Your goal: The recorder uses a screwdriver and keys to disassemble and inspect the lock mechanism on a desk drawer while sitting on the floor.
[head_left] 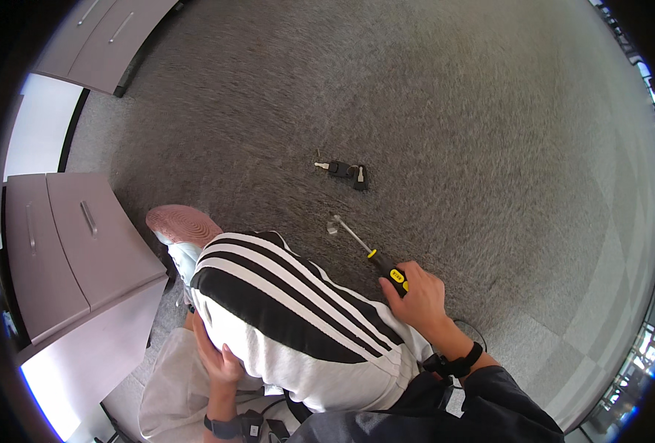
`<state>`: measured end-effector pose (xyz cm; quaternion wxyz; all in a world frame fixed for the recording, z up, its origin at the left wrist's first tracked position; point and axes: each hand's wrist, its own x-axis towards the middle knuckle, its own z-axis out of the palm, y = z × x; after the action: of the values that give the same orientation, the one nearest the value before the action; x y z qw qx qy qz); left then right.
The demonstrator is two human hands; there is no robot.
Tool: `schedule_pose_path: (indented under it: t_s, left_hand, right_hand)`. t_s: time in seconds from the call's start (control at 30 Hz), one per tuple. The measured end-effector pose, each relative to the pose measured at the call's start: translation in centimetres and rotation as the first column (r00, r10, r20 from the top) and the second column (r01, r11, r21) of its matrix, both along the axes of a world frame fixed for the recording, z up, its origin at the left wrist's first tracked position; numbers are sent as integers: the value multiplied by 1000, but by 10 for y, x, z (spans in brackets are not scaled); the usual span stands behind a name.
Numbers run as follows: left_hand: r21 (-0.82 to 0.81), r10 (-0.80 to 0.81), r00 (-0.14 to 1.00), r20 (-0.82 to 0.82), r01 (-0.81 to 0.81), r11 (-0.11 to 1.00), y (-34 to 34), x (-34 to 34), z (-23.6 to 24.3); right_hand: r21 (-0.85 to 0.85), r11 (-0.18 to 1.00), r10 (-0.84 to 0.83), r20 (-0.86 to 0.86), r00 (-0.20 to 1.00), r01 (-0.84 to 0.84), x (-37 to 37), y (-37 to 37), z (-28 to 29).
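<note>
My right hand (419, 295) is closed around the handle of a screwdriver (383, 267), black with yellow parts. Its metal shaft slants forward and left over the grey carpet. By the tip is a small clear or whitish piece (332, 227), too small to name; whether the two touch I cannot tell. Farther ahead, a pair of black-headed keys (342, 170) lies on the carpet. My left hand (218, 360) holds no object and lies along the side of my bent leg (283, 310), in white trousers with black stripes. Its thumb stands apart, and some fingertips are hidden.
A mauve drawer cabinet (91, 244) with metal handles stands close on the left, and another cabinet (113, 33) is at the far left. My pink-soled shoe (183, 223) is beside the near cabinet. Grey carpet (460, 125) stretches ahead and right, with lighter tiles at the right.
</note>
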<state>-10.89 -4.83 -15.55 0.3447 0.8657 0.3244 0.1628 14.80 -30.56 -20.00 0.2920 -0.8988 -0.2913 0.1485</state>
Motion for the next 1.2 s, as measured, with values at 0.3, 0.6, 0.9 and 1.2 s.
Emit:
schedule_pose_path:
  t_s: [0.3,0.6,0.9,1.2]
  left_hand:
    - [-13,-17,999,-34,17,1000,5,-8,-3]
    - [-2,31,998,-62,-31,1000,5,-8,-1]
    - [-53,-2,997,-80,-3,999,8,-7,-1]
    - [-42,56,994,-91,-60,997,6,-12,-2]
  right_hand:
    - [81,996,-32,-86,996,39,-1,-9,-2]
    - [34,995,-95,255,962,89,32,-5,4]
    - [-35,727,683,136,718,-685,5,58,-32]
    - [168,463,851,188,490,-870,7,108,-34]
